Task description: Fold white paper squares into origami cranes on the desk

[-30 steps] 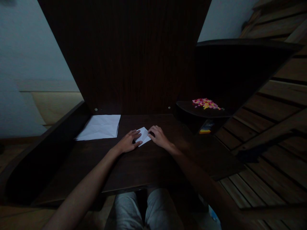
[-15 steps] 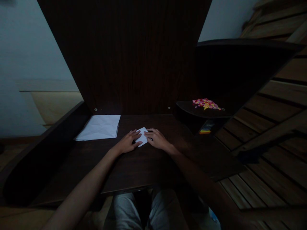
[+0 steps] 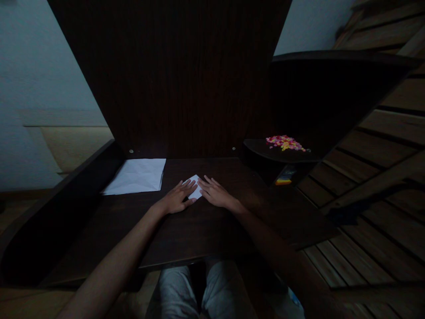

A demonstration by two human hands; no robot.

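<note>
A small piece of white folded paper (image 3: 196, 191) lies flat on the dark wooden desk (image 3: 186, 235), turned with one corner pointing away from me. My left hand (image 3: 176, 196) rests on its left side, fingers spread across the paper and thumb near its lower corner. On the right side, my right hand (image 3: 215, 193) lies flat, with outstretched fingertips on the paper's edge. Both hands are open and press down rather than grip. Parts of the paper are hidden under the fingers.
A stack of larger white sheets (image 3: 137, 176) lies at the desk's back left. Small pink, red and yellow pieces (image 3: 286, 142) are heaped on a raised corner shelf (image 3: 262, 149) at right. Beneath it sits a yellow-and-orange item (image 3: 283, 181). A wooden slatted structure (image 3: 381, 177) stands to the right.
The fingers of my right hand have straightened and spread over the paper's right side. My left hand's fingers lie flatter and reach slightly farther up the paper.
</note>
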